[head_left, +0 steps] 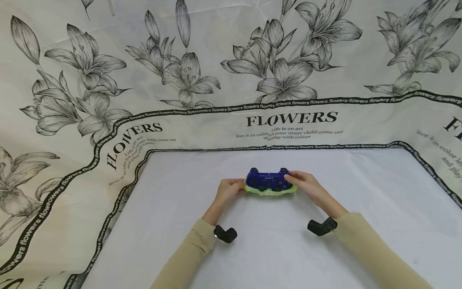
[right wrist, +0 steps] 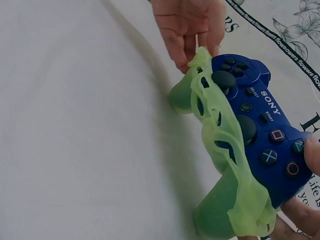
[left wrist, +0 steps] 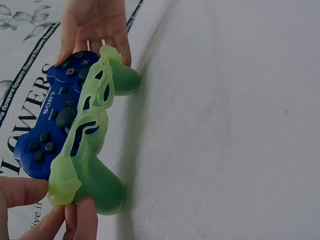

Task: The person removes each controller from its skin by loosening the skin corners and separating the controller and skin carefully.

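Observation:
A blue Sony game controller [head_left: 268, 179] is held just above the white tablecloth, its button face toward me. A pale green, stretchy controller cover [left wrist: 92, 172] wraps its two grips, and its front part lies peeled down along the lower edge. The sticks and buttons stand outside the cover's holes [right wrist: 220, 117]. My left hand [head_left: 228, 190] pinches the cover at the left grip between thumb and fingers. At the other end, my right hand [head_left: 309, 186] holds the controller, thumb on the face buttons and fingers behind.
White cloth [head_left: 162, 208] covers the table, bordered by a black band with printed lettering. Behind it hangs a flower-printed sheet [head_left: 202, 132]. Black wrist cameras sit on both wrists, the left one [head_left: 225, 234] and the right one [head_left: 322, 226], below beige sleeves.

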A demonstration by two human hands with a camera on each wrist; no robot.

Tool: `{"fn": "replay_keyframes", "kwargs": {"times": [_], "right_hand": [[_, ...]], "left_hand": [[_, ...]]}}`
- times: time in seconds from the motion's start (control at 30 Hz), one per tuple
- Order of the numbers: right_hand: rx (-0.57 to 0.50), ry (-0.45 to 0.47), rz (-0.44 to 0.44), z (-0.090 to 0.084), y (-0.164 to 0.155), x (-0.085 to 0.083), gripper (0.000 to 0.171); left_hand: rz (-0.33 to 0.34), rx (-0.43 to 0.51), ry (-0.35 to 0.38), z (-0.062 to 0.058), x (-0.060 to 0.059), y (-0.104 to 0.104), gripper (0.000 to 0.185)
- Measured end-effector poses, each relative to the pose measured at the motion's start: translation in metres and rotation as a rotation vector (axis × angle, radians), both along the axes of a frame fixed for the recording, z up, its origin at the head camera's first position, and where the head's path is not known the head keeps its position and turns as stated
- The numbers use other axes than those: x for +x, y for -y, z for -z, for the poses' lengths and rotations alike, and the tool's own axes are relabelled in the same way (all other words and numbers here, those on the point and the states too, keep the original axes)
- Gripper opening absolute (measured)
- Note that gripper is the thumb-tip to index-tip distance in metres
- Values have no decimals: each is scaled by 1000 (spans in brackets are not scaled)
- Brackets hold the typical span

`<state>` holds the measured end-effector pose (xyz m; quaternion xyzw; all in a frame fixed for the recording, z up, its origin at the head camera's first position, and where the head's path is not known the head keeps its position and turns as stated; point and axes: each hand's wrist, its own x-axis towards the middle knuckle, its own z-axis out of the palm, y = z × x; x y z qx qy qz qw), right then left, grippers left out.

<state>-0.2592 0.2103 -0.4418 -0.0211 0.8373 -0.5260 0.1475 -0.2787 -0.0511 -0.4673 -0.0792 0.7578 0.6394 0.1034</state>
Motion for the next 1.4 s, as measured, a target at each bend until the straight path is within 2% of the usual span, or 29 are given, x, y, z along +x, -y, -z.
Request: {"fn": "replay_keyframes", "kwargs": {"times": [0.13, 0.3, 0.43, 0.57, 0.7, 0.9, 0.97, 1.2, 1.4], "right_hand": [[29, 28, 8, 2, -6, 8, 80], [-38, 94, -34, 2, -13, 10, 72], [-65, 96, -98, 1, -20, 7, 61], [-54, 63, -145, 3, -24, 3, 54], [-41, 50, -118, 7, -26, 1, 50], [12, 129, -43, 9, -27, 1, 50], [34, 144, -31, 7, -27, -1, 49], [-30, 201, 11, 6, -27, -6, 51], [-68, 159, 23, 10, -25, -6, 48]], "left_hand": [[14, -24, -39, 1, 3, -2, 27], [0, -11, -39, 3, 3, -3, 27], [18, -15, -44, 3, 2, -4, 27], [19, -82, -58, 1, 2, -5, 26], [10, -91, -48, -1, 1, -6, 26], [-1, -95, -38, -2, 0, -8, 25], [-3, -62, -24, 0, -2, -7, 26], [23, 170, 65, 12, -6, -2, 37], [28, 180, 59, 13, -7, -1, 35]]}}
